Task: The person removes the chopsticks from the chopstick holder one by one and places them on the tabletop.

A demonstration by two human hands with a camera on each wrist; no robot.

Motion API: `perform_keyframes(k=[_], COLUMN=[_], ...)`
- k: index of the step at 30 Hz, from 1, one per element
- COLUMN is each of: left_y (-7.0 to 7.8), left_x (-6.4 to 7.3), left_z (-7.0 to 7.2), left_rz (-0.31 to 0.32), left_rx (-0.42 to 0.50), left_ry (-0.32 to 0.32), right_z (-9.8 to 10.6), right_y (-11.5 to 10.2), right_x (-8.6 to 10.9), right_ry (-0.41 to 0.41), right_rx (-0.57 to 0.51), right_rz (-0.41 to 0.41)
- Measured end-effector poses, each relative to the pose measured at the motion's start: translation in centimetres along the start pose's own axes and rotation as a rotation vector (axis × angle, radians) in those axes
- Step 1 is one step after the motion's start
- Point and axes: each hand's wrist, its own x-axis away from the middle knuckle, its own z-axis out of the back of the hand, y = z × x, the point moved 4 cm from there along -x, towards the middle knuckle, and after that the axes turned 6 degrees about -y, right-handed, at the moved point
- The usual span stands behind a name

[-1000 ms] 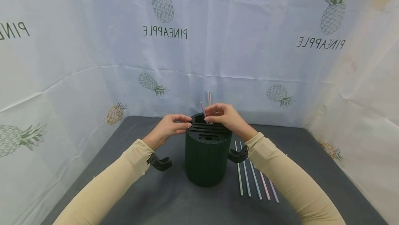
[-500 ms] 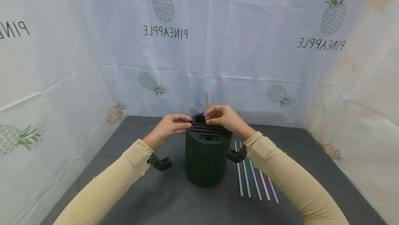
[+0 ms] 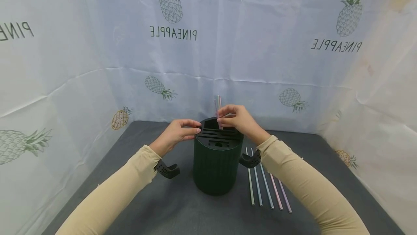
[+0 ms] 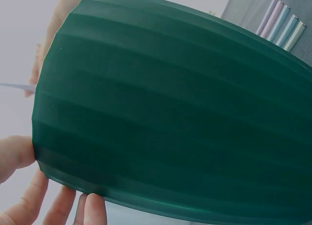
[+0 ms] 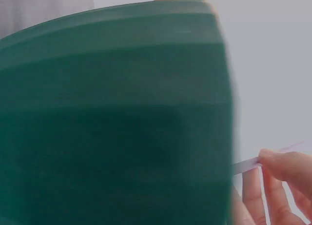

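Head view: my left grip (image 3: pixel 177 133) rests loosely parted fingertips against the rim of the green holder (image 3: pixel 215 171), presumably to steady it. Across from it, my right grip (image 3: pixel 238 120) is narrow, pinching a thin pale stick (image 5: pixel 246 166) at the holder's back compartment. Nearer me than that grip, loose sticks (image 3: pixel 266 188) line the bench (image 3: pixel 146 198), probably for easy reach.

Holder (image 3: pixel 215 170) on desk (image 3: pixel 156 198), loose straws (image 3: pixel 266 186) right, upright straws (image 3: pixel 219 100) in rear compartment (image 3: pixel 209 123), curtain (image 3: pixel 257 28) behind.
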Motion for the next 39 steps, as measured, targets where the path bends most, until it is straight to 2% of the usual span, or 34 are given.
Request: perform_keyframes(k=[3,6,13,17,22,28,32,36,39], left_y=[0.0,0.0,0.0,0.0,0.0,0.0,-0.1,-0.1,-0.1], left_x=[0.0,0.0,0.1,0.1,0.1,0.0,0.0,0.0,0.0], left_z=[0.0,0.0,0.1,0.1,0.1,0.2,0.2,0.2,0.1], left_rz=[-0.003,-0.003,-0.001,-0.002,-0.003,-0.003,-0.005,-0.004,-0.001], left_rx=[0.003,0.006,0.006,0.008,0.01,0.014,0.009,0.009,0.009], left_ry=[-0.009,-0.012,-0.013,-0.013,-0.014,-0.014,-0.014,-0.015,-0.013], right_z=[1.1,2.7,7.8,11.0,14.4,16.6,17.3,17.1,16.7], right_y=[-1.1,-2.5,-5.9,-6.9,-6.1,-2.3,1.7,6.3,9.6], right_x=[0.2,0.3,1.3,2.5,4.5,6.8,7.9,8.9,9.7], right_ry=[0.066,0.142,0.333,0.45,0.557,0.548,0.48,0.359,0.297], right_rx=[-0.104,-0.276,-0.621,-0.734,-0.789,-0.706,-0.637,-0.568,-0.437], right_rz=[0.056,0.134,0.362,0.399,0.336,0.193,0.076,-0.035,-0.104])
